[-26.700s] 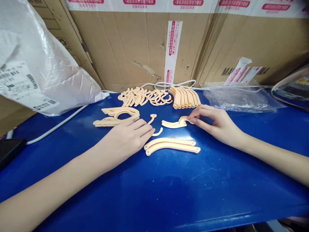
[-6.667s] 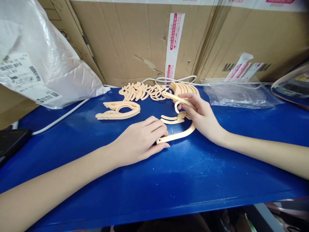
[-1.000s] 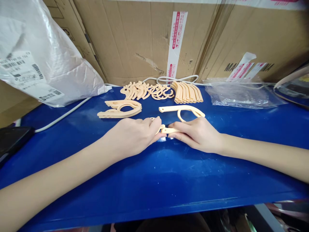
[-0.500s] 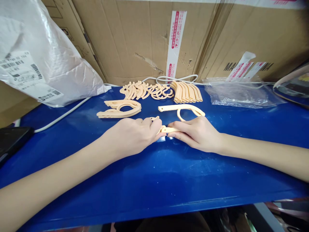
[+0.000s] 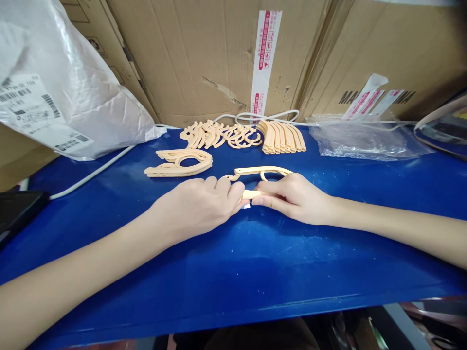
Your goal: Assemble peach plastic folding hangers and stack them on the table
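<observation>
My left hand [image 5: 204,201] is closed around parts of a beige plastic folding hanger, covering most of them. A small curved hook end [image 5: 229,178] pokes out beyond its knuckles. Facing it, my right hand [image 5: 297,199] pinches a beige hanger arm [image 5: 251,194], whose exposed end meets my left fingertips. Just behind the hands is a long beige hanger arm with a curved loop [image 5: 262,170], partly hidden by my right hand; its left end touches or nearly touches the hook. Whether these pieces are joined, I cannot tell.
Behind the hands on the blue table [image 5: 233,282] lie folded hangers [image 5: 182,163], a pile of hooks [image 5: 215,134] and a row of hanger arms [image 5: 282,137]. A clear plastic bag [image 5: 365,138], white parcel [image 5: 80,87], black device [image 5: 22,211], cable [image 5: 95,172] and cardboard boxes [image 5: 204,58] surround them.
The long arm with the loop has shifted left and nearer to me, its end now by the hook. The gap between my hands shows less of the joint. Both hands keep their grip.
</observation>
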The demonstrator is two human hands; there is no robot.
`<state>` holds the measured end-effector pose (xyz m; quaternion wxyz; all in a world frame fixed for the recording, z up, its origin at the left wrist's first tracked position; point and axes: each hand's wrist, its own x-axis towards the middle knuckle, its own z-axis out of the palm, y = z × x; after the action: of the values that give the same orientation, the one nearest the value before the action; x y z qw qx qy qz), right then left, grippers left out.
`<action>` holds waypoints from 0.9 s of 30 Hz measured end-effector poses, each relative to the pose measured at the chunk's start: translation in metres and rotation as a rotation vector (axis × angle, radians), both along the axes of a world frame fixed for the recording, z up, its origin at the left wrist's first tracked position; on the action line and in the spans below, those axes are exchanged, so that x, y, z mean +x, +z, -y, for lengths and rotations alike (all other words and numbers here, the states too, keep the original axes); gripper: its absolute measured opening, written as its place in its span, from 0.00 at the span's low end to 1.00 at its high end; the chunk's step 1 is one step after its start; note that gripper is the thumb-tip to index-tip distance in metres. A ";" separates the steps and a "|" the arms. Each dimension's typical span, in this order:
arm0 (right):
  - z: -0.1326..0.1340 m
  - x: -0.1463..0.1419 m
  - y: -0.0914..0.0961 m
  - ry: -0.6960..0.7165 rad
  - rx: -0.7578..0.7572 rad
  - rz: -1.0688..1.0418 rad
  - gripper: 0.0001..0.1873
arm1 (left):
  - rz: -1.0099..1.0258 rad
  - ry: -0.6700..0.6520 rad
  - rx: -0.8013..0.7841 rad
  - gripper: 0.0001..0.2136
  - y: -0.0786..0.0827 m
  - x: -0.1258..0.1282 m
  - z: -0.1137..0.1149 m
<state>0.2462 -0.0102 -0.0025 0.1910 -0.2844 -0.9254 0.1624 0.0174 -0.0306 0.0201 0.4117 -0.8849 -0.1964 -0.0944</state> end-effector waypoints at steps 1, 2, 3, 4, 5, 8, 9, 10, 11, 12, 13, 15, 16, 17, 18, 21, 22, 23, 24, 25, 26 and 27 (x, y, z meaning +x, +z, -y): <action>0.000 0.000 0.000 0.003 -0.003 0.002 0.22 | 0.011 -0.010 0.011 0.14 0.000 0.000 0.000; -0.001 0.000 0.000 0.011 -0.004 0.005 0.22 | 0.024 -0.019 0.016 0.14 0.000 0.001 0.000; -0.001 0.001 0.000 0.022 0.000 0.007 0.22 | 0.040 -0.027 0.016 0.14 -0.001 0.001 0.000; -0.001 0.001 0.000 0.036 0.011 0.011 0.21 | 0.054 -0.035 0.012 0.14 -0.002 0.001 0.000; -0.001 0.001 0.000 0.049 0.028 0.016 0.21 | 0.065 -0.040 0.005 0.14 -0.003 0.001 0.000; 0.000 0.002 -0.001 0.058 0.089 0.055 0.23 | 0.077 -0.046 -0.044 0.14 -0.006 0.001 -0.001; 0.001 0.002 -0.001 0.059 0.102 0.074 0.24 | 0.082 -0.052 -0.065 0.14 -0.007 0.000 -0.001; 0.001 0.002 -0.001 0.061 0.110 0.091 0.25 | 0.090 -0.061 -0.085 0.14 -0.007 0.000 -0.002; 0.001 0.001 -0.001 0.065 0.116 0.104 0.25 | 0.100 -0.073 -0.107 0.14 -0.008 -0.001 -0.002; 0.001 0.001 -0.001 0.072 0.120 0.113 0.26 | 0.108 -0.086 -0.134 0.14 -0.008 -0.001 -0.002; 0.002 0.001 -0.002 0.082 0.125 0.117 0.26 | 0.114 -0.097 -0.167 0.14 -0.009 -0.002 -0.002; 0.002 0.001 -0.002 0.105 0.134 0.112 0.25 | 0.130 -0.115 -0.249 0.13 -0.010 -0.002 0.000; 0.002 0.002 -0.002 0.120 0.136 0.103 0.24 | 0.137 -0.121 -0.291 0.12 -0.010 -0.001 0.001; 0.002 0.002 -0.002 0.136 0.134 0.090 0.24 | 0.144 -0.128 -0.328 0.12 -0.011 0.000 0.003; 0.002 0.002 -0.002 0.149 0.133 0.069 0.23 | 0.152 -0.134 -0.351 0.11 -0.011 0.001 0.004; 0.004 0.004 0.000 0.157 0.152 -0.035 0.22 | 0.171 -0.133 -0.360 0.11 -0.009 0.004 0.009; 0.006 0.005 0.001 0.135 0.162 -0.079 0.21 | 0.178 -0.126 -0.348 0.12 -0.008 0.005 0.009; 0.007 0.005 0.002 0.096 0.174 -0.127 0.20 | 0.184 -0.116 -0.333 0.12 -0.007 0.005 0.010; 0.008 0.005 0.003 0.040 0.187 -0.176 0.18 | 0.188 -0.106 -0.321 0.12 -0.006 0.005 0.010; 0.008 0.005 0.004 -0.029 0.199 -0.221 0.17 | 0.193 -0.098 -0.307 0.12 -0.005 0.005 0.010; 0.007 0.005 0.005 -0.105 0.208 -0.261 0.16 | 0.199 -0.091 -0.295 0.12 -0.003 0.005 0.011; 0.006 0.005 0.005 -0.180 0.209 -0.298 0.16 | 0.205 -0.083 -0.285 0.12 -0.002 0.005 0.011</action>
<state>0.2512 -0.0159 0.0028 0.3680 -0.3173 -0.8696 0.0878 0.0222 -0.0412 0.0176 0.2554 -0.9274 -0.2122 -0.1722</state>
